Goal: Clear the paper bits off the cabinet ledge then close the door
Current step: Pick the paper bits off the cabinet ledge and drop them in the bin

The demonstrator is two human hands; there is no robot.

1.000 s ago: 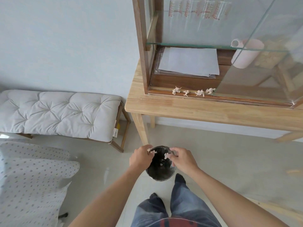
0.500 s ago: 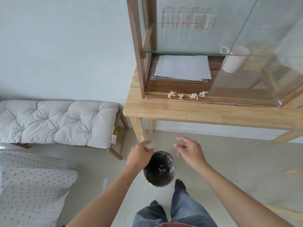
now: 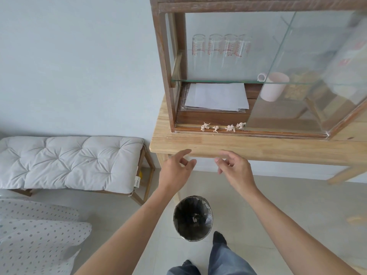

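Several crumpled paper bits (image 3: 222,127) lie in a row on the cabinet ledge (image 3: 278,133), at its left part. The sliding glass door (image 3: 309,80) stands pushed to the right, leaving the cabinet's left side uncovered. My left hand (image 3: 175,171) and my right hand (image 3: 235,168) are raised side by side below the table's front edge, both empty with fingers apart. A small black-lined bin (image 3: 193,220) stands on the floor under my hands, with a few paper bits inside.
The cabinet rests on a light wooden table (image 3: 258,148). Inside are a stack of white sheets (image 3: 217,97), a pink mug (image 3: 273,89) and glass tumblers (image 3: 220,47) on a glass shelf. A cushioned bench (image 3: 69,163) stands at the left.
Both hands dropped paper bits into the bin, opened, and rose from the bin rim toward the table edge. The camera tilted upward, so the bin now sits lower in view.
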